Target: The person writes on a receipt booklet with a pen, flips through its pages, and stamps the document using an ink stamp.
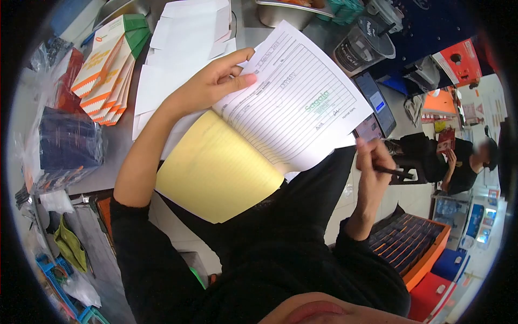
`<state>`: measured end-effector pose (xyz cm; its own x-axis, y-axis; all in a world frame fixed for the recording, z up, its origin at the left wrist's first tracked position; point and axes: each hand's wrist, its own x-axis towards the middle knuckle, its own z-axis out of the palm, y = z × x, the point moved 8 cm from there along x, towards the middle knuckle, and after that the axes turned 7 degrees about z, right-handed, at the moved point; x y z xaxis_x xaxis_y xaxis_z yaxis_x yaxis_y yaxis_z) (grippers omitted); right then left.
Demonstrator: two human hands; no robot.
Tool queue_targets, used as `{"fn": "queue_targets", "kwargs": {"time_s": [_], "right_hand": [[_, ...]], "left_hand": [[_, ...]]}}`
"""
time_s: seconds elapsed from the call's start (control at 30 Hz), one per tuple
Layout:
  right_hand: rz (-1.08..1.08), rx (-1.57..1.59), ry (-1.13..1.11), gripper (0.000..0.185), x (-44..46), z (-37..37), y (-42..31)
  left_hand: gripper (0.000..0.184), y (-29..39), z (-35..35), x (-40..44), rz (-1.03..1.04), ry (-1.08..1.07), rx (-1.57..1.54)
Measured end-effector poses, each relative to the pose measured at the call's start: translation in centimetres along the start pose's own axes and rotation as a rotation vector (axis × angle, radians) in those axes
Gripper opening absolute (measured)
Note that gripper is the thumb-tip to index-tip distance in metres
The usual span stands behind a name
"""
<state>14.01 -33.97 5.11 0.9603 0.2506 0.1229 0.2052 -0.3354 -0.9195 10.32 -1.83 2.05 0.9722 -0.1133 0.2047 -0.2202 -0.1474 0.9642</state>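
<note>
A receipt book with a lined white page [291,127] and a yellow sheet [216,173] lies open over my lap and the table edge. The white page carries handwriting, a green stamp and a signature. My left hand [224,81] grips the page's upper left edge between thumb and fingers. Off the page's lower right corner, my right hand [373,164] is closed around a dark pen [396,172], which points away from the paper. A phone [376,102] with a lit screen lies beside the page, partly covered by it.
Flat white cartons [183,32] and folded orange-and-white boxes [110,70] lie on the table at left. A plastic cup [366,47] and a metal pan [286,16] stand behind the book. An orange crate [429,251] is on the right, near another person [467,167].
</note>
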Motion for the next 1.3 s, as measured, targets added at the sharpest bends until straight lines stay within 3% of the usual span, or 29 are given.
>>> {"fn": "queue_targets", "kwargs": {"time_s": [0.23, 0.33, 0.37, 0.47, 0.63, 0.77, 0.87, 0.93, 1.07, 1.2, 1.3], "right_hand": [[0.353, -0.173, -0.823, 0.035, -6.2, 6.9, 4.2], [0.163, -0.010, -0.823, 0.029, -6.5, 9.4, 3.3], [0.239, -0.098, -0.869, 0.030, -6.4, 9.5, 3.6], [0.361, 0.085, -0.836, 0.033, -6.6, 10.6, 4.0], [0.356, 0.218, -0.871, 0.041, -7.1, 12.1, 5.5], [0.276, 0.260, -0.814, 0.042, -7.3, 12.8, 3.9], [0.410, 0.295, -0.806, 0.040, -8.1, 14.3, 3.9], [0.378, 0.348, -0.709, 0.030, -8.1, 15.3, 2.2], [0.373, 0.225, -0.785, 0.029, -7.6, 16.1, 1.9], [0.338, 0.171, -0.899, 0.030, -7.2, 14.6, 1.6], [0.098, 0.185, -1.011, 0.037, -6.4, 11.6, -0.7]], "left_hand": [[0.063, 2.3, 0.7, -0.1, 0.050, -0.009, 0.054], [0.067, 2.2, 0.7, -0.2, 0.073, 0.004, 0.088], [0.068, 2.3, 0.8, -0.1, 0.085, -0.002, 0.075], [0.069, 2.5, 0.6, -0.1, 0.082, -0.022, 0.064], [0.062, 2.2, -0.2, -0.3, -0.012, -0.008, 0.111], [0.055, 2.7, -0.8, -0.4, 0.052, 0.047, 0.177], [0.051, 3.8, -1.5, -0.6, 0.009, -0.008, 0.216], [0.052, 3.9, -2.1, -0.9, -0.036, -0.047, 0.258], [0.044, 3.0, -3.0, -0.9, -0.109, -0.014, 0.158], [0.040, 2.6, -3.7, -0.6, -0.009, -0.009, 0.149], [0.040, 2.7, -3.7, -0.6, -0.045, 0.001, 0.129]]}}
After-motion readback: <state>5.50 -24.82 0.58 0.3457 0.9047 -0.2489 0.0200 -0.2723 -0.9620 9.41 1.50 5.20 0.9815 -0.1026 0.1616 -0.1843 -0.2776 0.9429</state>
